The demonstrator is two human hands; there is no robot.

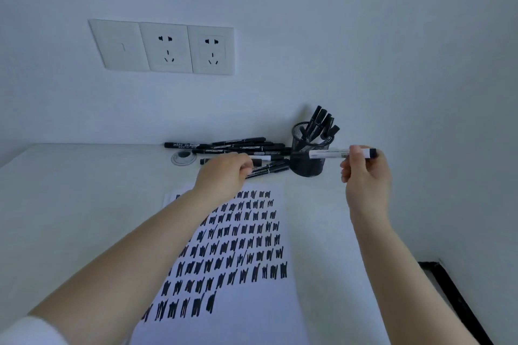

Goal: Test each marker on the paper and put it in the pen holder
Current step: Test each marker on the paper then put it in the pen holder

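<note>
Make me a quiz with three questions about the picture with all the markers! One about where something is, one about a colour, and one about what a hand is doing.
1. Where is the pen holder?
A. on the paper
B. right of the marker pile, near the wall
C. under the sockets

2. What colour are the scribbles on the paper?
A. black
B. red
C. green

3. What is the right hand doing?
A. lying flat on the desk
B. holding a white marker above the desk
C. pressing a socket

Answers:
1 B: it stands right of the marker pile.
2 A: every scribble is black.
3 B: its fingers pinch the white marker level, beside the holder.
</note>
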